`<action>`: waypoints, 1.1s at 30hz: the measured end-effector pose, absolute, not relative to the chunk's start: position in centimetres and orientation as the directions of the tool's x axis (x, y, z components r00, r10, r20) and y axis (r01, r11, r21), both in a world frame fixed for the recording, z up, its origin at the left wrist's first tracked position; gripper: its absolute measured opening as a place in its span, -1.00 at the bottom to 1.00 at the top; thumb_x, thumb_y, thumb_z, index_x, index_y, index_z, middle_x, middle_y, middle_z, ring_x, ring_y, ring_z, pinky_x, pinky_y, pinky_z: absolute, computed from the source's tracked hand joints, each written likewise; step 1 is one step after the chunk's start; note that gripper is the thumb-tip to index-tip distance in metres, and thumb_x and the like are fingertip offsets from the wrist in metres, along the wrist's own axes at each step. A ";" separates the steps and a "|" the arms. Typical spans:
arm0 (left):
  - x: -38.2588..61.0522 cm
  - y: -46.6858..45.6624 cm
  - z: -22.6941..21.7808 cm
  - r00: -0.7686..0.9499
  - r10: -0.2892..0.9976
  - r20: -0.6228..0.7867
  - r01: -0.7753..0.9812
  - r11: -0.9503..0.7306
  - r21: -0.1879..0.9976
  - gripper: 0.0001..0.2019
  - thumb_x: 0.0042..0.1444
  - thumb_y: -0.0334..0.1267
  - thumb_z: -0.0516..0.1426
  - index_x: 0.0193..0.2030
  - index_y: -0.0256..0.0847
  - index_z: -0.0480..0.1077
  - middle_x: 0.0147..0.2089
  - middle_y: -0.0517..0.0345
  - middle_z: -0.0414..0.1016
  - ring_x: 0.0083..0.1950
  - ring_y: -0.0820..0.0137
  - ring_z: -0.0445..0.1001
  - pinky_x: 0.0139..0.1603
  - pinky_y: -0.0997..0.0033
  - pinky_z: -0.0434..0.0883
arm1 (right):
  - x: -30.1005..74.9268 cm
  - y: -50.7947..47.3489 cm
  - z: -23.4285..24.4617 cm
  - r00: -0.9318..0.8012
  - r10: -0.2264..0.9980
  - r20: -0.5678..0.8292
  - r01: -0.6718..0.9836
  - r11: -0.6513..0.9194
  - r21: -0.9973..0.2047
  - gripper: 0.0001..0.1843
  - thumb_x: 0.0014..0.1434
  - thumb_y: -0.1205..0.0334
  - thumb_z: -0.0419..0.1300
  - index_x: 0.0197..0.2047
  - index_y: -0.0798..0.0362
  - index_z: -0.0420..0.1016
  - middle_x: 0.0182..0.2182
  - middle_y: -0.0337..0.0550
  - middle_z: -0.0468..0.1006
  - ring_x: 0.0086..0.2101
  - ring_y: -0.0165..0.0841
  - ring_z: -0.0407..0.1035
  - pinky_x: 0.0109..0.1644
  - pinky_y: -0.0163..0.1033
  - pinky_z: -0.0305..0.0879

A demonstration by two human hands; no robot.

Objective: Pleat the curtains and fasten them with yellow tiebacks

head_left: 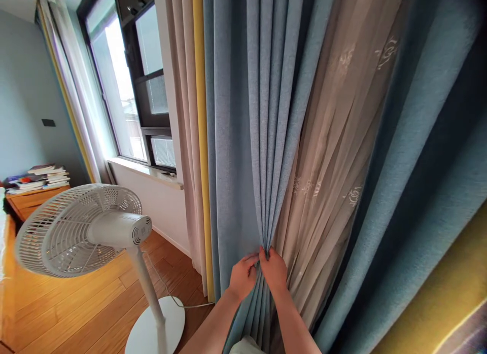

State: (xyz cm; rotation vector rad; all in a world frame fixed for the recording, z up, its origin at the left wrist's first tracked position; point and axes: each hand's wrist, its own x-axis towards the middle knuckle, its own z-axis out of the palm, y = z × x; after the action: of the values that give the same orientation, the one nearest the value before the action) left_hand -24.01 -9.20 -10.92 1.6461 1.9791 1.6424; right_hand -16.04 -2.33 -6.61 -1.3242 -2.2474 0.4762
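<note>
Books [57, 177] lie piled on a wooden cabinet [23, 199] far to the left of the blue curtain [236, 141], followed by a white standing fan [119, 229] and a dark-framed window [133, 85] closer to that curtain. The curtain hangs directly ahead, narrowing to a low gather, where the left hand [243, 275] touches the left side, its grip too hidden to tell, and the right hand [274, 269] grasps the bunched cloth. Right of the blue curtain hangs a sheer, embroidered curtain [331, 156].
</note>
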 end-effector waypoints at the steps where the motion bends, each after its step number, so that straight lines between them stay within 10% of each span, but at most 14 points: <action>1: -24.9 -9.3 -10.7 -0.490 0.683 0.542 0.663 -0.111 0.740 -0.56 -0.06 -0.50 -0.07 -0.04 -0.08 0.30 0.02 0.09 0.35 0.09 0.32 0.27 0.14 0.20 0.20 | -16.0 -2.2 -6.7 -0.405 0.885 0.230 0.726 0.464 -0.507 -0.62 0.19 0.07 -0.13 -0.28 0.09 0.41 -0.40 -0.02 0.53 -0.32 -0.24 0.42 -0.36 -0.28 0.15; 5: -30.0 -9.0 -8.9 -0.867 0.213 0.450 0.477 0.099 0.873 -0.46 0.01 -0.28 0.03 0.16 -0.23 0.01 0.21 -0.12 0.05 0.26 0.23 0.02 0.20 0.12 0.08 | -15.7 -2.0 -6.9 -0.409 0.880 0.242 0.726 0.474 -0.499 -0.62 0.19 0.04 -0.13 -0.32 0.06 0.42 -0.46 -0.07 0.53 -0.38 -0.26 0.42 -0.41 -0.29 0.12; 14: -30.6 -8.8 -8.6 -0.824 0.415 0.385 0.458 0.087 0.885 -0.79 0.08 -0.14 -0.04 -0.22 -0.18 0.25 -0.31 0.09 0.38 -0.27 0.36 0.39 -0.20 0.33 0.32 | -15.9 -2.6 -6.2 -0.428 0.876 0.220 0.743 0.480 -0.466 -0.62 0.20 0.04 -0.12 -0.29 0.06 0.43 -0.44 -0.06 0.54 -0.36 -0.26 0.43 -0.41 -0.30 0.12; 33: -23.6 -9.4 -12.9 -0.506 0.674 0.538 0.583 -0.193 0.789 -0.61 -0.01 -0.51 -0.11 -0.09 -0.12 0.33 -0.04 0.11 0.37 0.04 0.38 0.30 0.11 0.26 0.23 | -16.4 -3.2 -5.8 -0.436 0.878 0.198 0.774 0.478 -0.414 -0.54 0.20 -0.02 -0.18 -0.28 0.09 0.42 -0.38 0.00 0.54 -0.32 -0.25 0.44 -0.37 -0.29 0.19</action>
State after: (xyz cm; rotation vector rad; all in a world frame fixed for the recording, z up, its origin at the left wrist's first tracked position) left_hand -23.64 -9.38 -12.90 1.5204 1.9448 1.8162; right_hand -16.43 -3.19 -5.80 -1.3823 -2.3445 0.3690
